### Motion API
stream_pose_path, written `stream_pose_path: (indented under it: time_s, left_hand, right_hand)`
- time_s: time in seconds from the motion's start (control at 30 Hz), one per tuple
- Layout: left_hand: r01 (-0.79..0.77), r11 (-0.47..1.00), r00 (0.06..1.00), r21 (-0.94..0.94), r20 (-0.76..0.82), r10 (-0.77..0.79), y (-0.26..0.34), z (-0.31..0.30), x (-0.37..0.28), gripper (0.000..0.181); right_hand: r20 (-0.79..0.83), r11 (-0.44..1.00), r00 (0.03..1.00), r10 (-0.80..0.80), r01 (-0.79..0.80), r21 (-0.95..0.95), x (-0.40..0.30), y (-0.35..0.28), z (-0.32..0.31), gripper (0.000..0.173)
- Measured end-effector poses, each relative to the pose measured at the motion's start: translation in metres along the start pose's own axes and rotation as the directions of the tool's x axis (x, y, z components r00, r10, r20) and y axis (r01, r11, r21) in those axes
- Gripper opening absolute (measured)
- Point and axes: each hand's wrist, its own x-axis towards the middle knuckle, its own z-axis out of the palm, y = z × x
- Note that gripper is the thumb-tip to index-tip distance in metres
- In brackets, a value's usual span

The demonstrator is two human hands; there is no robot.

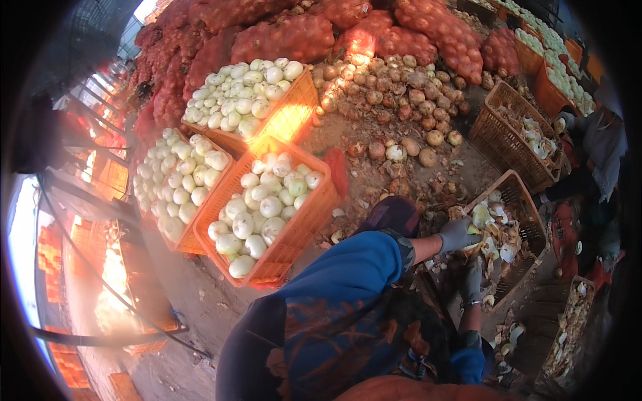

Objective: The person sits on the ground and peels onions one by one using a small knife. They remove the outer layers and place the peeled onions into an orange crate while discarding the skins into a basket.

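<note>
My left hand [455, 234], in a grey glove, is over the near edge of a plastic crate [532, 213] of onion skins. Its fingers curl around a pale, greenish onion [472, 245], mostly covered by the hand. Just below, my right hand [471, 284] is gloved too and close to the same edge; whether it grips anything cannot be made out. Loose skins and onion scraps [501, 240] fill the crate beside both hands.
Orange crates of peeled onions [213, 235] stand at left. Unpeeled onions [426, 108] lie heaped on the floor before red mesh sacks [283, 40]. Another scrap crate [481, 133] stands at right, near another person [604, 145]. A scrap-filled container [569, 326] is at lower right.
</note>
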Motion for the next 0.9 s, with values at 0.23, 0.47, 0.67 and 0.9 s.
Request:
stream_pose_path:
  time_s: [0.23, 0.47, 0.67, 0.9]
  left_hand:
    - [-0.025, 1.0, 0.998, 0.01, 0.051, 0.024, -0.008, -0.011, -0.033, 0.075]
    - [-0.183, 0.983, 0.982, -0.018, -0.055, 0.182, 0.047, -0.032, -0.081, 0.081]
    - [-0.445, 0.808, 0.885, -0.387, -0.329, 0.33, 0.069, -0.032, -0.092, 0.073]
    - [0.109, 0.612, 0.954, -0.784, 0.256, 0.157, 0.088, -0.086, -0.137, 0.048]
  right_hand:
    - [0.21, 0.556, 0.91, 0.358, -0.389, 0.735, -0.038, -0.096, 0.05, 0.038]
    - [0.027, 0.451, 0.89, 0.455, -0.257, 0.855, -0.064, -0.148, 0.047, 0.033]
    - [-0.053, 0.814, 0.994, 0.098, -0.049, 0.579, -0.059, -0.23, 0.02, 0.022]
    - [-0.14, 0.944, 0.988, 0.072, -0.022, 0.329, -0.079, -0.241, 0.008, 0.019]
